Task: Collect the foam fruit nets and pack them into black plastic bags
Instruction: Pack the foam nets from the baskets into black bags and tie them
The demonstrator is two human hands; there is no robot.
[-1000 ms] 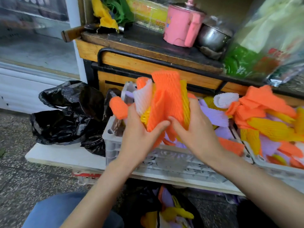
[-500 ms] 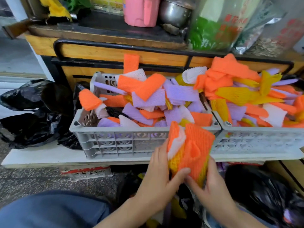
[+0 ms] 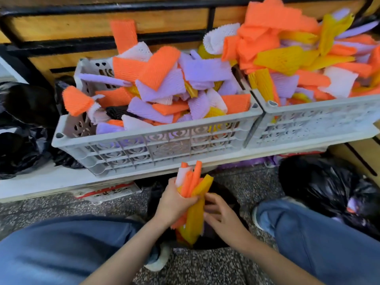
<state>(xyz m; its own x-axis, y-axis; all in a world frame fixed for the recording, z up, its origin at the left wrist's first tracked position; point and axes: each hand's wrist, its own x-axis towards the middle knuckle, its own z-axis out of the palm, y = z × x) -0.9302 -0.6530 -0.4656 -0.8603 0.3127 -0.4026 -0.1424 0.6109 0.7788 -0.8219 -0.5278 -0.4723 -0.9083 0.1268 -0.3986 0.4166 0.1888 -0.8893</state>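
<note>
My left hand [image 3: 174, 204] grips a squeezed bundle of foam nets [image 3: 194, 194], orange, yellow and white, held upright between my knees. Its lower end dips into an open black plastic bag [image 3: 224, 241] on the floor. My right hand [image 3: 221, 214] is beside the bundle with curled fingers touching its right side; whether they grip it I cannot tell. Above, two grey plastic crates [image 3: 144, 142] [image 3: 316, 122] on a white shelf hold heaps of orange, purple, yellow and white nets.
A filled, tied black bag [image 3: 329, 188] lies on the speckled floor at right. More black bags [image 3: 22, 128] sit on the shelf at left. A wooden counter with black rails [image 3: 61, 9] stands behind the crates. My jeans-clad knees frame the bag.
Both hands have carried the bundle from above the left crate down in front of it to the bag between my knees. The bundle is now squeezed narrow.
</note>
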